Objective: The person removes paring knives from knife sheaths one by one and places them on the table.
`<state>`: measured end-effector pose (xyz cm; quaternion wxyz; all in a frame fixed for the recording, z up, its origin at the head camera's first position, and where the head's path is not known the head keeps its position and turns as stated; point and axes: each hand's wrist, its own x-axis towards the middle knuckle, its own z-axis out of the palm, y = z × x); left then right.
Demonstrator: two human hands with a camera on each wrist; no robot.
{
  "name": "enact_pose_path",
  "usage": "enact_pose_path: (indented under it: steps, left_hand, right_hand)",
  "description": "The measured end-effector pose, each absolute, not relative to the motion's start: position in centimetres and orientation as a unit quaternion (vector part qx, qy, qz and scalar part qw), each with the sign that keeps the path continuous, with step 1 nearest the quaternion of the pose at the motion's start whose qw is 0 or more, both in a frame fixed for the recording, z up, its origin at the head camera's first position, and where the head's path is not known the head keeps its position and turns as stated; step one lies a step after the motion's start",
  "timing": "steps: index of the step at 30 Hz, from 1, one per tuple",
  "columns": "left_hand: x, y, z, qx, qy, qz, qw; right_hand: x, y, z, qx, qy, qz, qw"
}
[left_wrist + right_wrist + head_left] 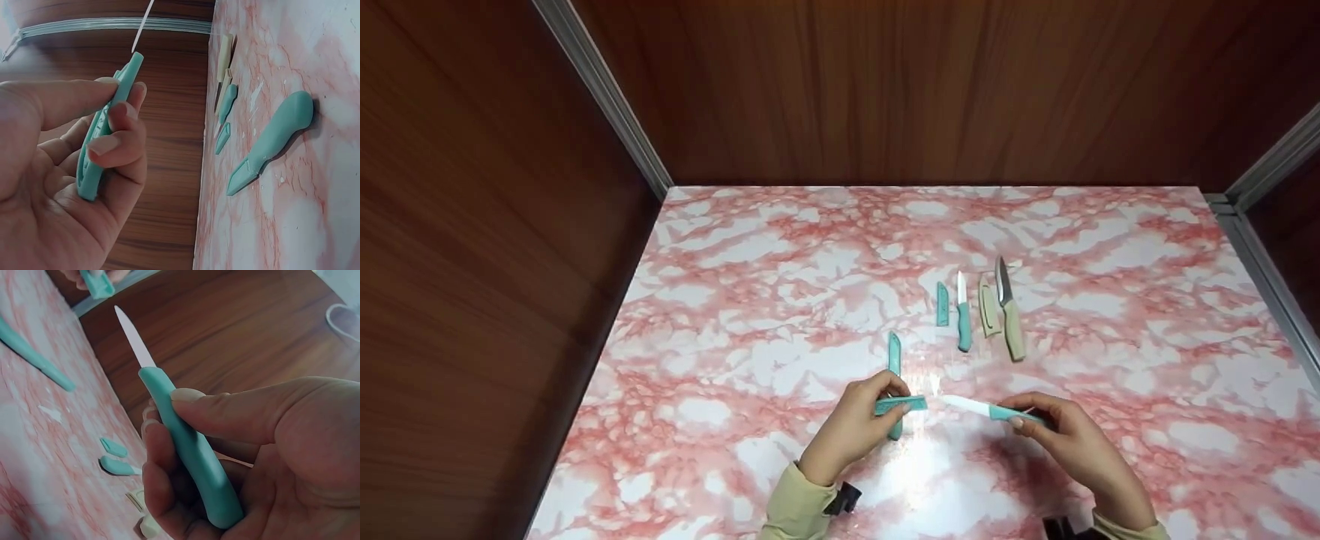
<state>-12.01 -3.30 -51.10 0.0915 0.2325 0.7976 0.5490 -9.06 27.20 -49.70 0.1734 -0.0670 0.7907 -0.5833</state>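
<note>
My left hand (855, 420) pinches a teal knife sheath (104, 132) between thumb and fingers, its open end facing right. My right hand (1069, 431) grips the teal handle (191, 444) of a knife with a white blade (134, 337). The blade tip points left, a short gap from the sheath's mouth. Beneath my left hand, a teal knife in its sheath (275, 135) lies on the table, partly hidden by the hand in the head view.
Farther back on the table (735, 300) lie a small teal sheath (943, 304), a teal-handled knife (964, 327), a beige sheath (988, 309) and a beige-handled knife (1014, 330) with a dark blade. Brown wood-grain panels (885, 90) rise behind and at the left.
</note>
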Motion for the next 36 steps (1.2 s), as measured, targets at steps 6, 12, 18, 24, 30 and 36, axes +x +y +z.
enact_pose_path:
  steps: [6,12,18,24,30,36]
  left_hand:
    - [-12.0,-3.2,-51.0,0.225,0.795,0.557,0.081]
    - [-12.0,-3.0,-51.0,0.213,0.778,0.586,0.078]
    - [-12.0,-2.8,-51.3,0.218,0.782,0.581,0.060]
    - [-12.0,-3.0,-51.4,0.233,0.789,0.568,0.024]
    - [-12.0,-3.1,-51.4,0.236,0.801,0.550,0.011]
    - [-12.0,-3.1,-51.3,0.222,0.797,0.561,0.023]
  right_hand:
    - [-9.1,26.8,-49.9,-0.089,0.810,-0.561,0.144]
    - [-9.1,26.3,-50.0,-0.071,0.819,-0.560,0.100]
    - [-9.2,25.7,-50.2,-0.015,0.804,-0.587,0.091]
    - [-9.2,25.3,-50.2,0.007,0.787,-0.611,0.088]
    - [-9.3,25.1,-50.2,0.009,0.773,-0.628,0.094]
    - [-9.4,24.9,-50.2,0.008,0.769,-0.631,0.100]
